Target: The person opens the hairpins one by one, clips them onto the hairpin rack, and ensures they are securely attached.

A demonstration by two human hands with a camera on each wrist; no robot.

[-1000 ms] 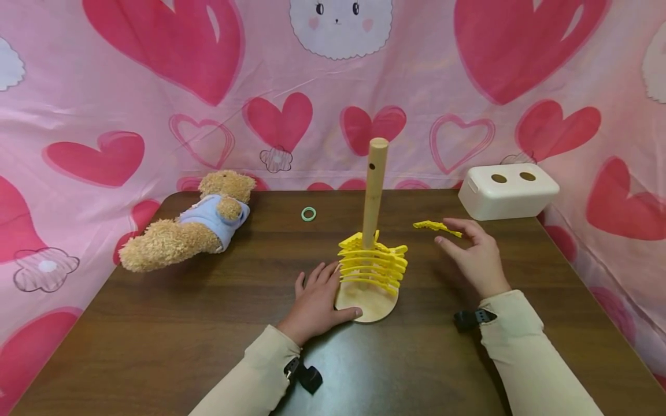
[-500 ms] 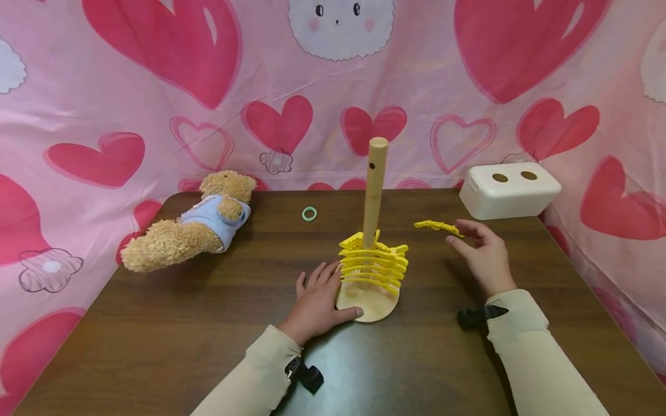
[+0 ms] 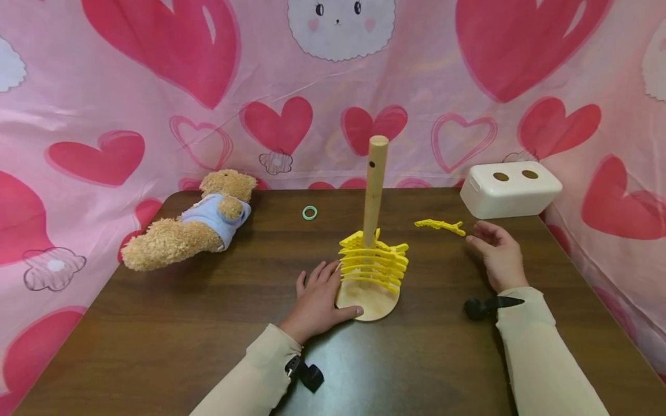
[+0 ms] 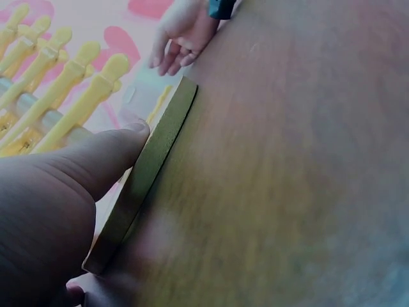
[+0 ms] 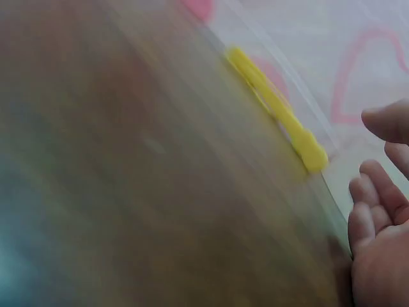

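Observation:
My left hand (image 3: 317,306) rests at the left side of the round wooden base (image 3: 370,305), fingers spread and straight, thumb on top near its front rim. A wooden post (image 3: 376,190) rises upright from this base. Around the post's lower part, several long yellow plastic pieces (image 3: 373,268) are stacked one above another, their knobbed ends sticking out. Another yellow plastic piece (image 3: 439,226) lies on the table to the right, thin and forked at its right end. Just right of that fork is my right hand (image 3: 499,254), fingers loosely bent, holding nothing; a gap shows in the right wrist view.
On the brown table (image 3: 218,329), a teddy bear (image 3: 208,219) in a blue shirt lies at the left. A small green ring (image 3: 309,213) is behind the base. At the back right stands a white box (image 3: 510,190) with two round holes. A pink heart-print cloth (image 3: 333,81) hangs behind.
My right hand has moved right, away from the loose yellow piece, whose forked end now shows. The left hand stays at the base.

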